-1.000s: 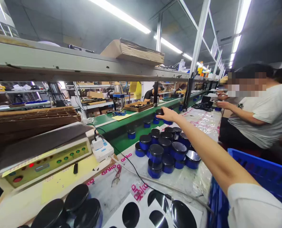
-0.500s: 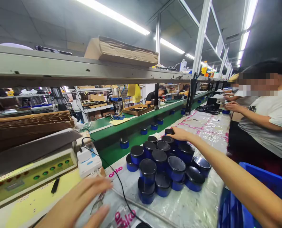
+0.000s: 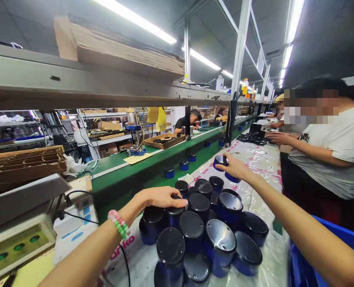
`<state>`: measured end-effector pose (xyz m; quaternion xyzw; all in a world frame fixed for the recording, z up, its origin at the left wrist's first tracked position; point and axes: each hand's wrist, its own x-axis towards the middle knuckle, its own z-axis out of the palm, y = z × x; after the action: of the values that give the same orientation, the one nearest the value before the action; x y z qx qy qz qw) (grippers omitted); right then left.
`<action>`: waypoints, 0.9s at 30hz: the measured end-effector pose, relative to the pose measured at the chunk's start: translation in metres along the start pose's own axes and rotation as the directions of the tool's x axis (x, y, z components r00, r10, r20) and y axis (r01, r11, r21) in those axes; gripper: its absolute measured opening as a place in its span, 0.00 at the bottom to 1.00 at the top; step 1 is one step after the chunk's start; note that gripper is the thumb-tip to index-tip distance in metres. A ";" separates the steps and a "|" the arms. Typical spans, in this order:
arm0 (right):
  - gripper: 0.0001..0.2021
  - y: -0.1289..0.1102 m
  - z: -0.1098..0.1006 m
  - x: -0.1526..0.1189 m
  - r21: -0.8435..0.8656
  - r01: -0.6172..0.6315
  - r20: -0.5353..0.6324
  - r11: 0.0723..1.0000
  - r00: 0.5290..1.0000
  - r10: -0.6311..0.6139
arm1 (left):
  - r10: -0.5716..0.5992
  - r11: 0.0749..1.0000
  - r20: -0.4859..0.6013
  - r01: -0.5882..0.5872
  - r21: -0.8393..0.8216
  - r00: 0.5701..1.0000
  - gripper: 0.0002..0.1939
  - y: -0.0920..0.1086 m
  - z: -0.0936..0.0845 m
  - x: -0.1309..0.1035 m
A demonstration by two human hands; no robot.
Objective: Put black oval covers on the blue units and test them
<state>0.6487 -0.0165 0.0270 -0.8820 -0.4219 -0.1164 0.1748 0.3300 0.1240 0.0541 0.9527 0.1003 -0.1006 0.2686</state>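
A pile of round blue housings with glossy black tops [image 3: 191, 223] lies on the plastic-covered table, some stacked on others. At the pile's left side, my left hand [image 3: 160, 198] has its fingers and thumb closed around one housing [image 3: 177, 211]; a bead bracelet circles that wrist. Farther out, my right hand [image 3: 238, 166] grips another blue housing [image 3: 221, 160] between thumb and fingers, beyond the pile. Just under that hand shows a further housing [image 3: 233, 177]; whether it is also held I cannot tell.
Left of the pile runs a green conveyor belt [image 3: 153, 181] carrying several housings. A control box with buttons [image 3: 18, 247] and a white power adapter with a cable [image 3: 75, 223] are at left. An overhead shelf [image 3: 111, 85] spans above. A blue crate [image 3: 341, 239] and a co-worker [image 3: 338, 139] are at right.
My left hand has moved from open over the table's near left to the pile and closed on a housing. My right hand has drawn a housing away from the pile's far end. The view has shifted.
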 end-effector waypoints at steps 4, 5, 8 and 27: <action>0.16 0.032 0.020 -0.004 -0.073 -0.131 0.124 0.989 0.982 0.140 | 0.038 0.998 -0.004 -0.038 -0.052 0.999 0.25 0.000 0.005 -0.014; 0.16 0.038 0.027 -0.009 -0.083 -0.148 0.154 0.985 0.975 0.160 | 0.041 0.997 -0.014 -0.042 -0.062 0.999 0.25 0.001 0.006 -0.015; 0.17 0.044 0.043 -0.025 -0.082 -0.159 0.211 0.984 0.962 0.173 | 0.058 0.993 -0.038 -0.061 -0.100 0.998 0.25 -0.002 0.005 -0.014; 0.33 0.026 0.029 -0.050 0.160 -0.109 0.288 0.981 0.956 0.059 | -0.547 0.832 -0.237 0.552 -0.050 0.803 0.20 -0.086 -0.017 -0.010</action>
<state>0.6396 -0.0556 -0.0223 -0.8881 -0.4129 0.0554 0.1942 0.3013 0.2036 0.0289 0.8906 0.4024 -0.0585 0.2037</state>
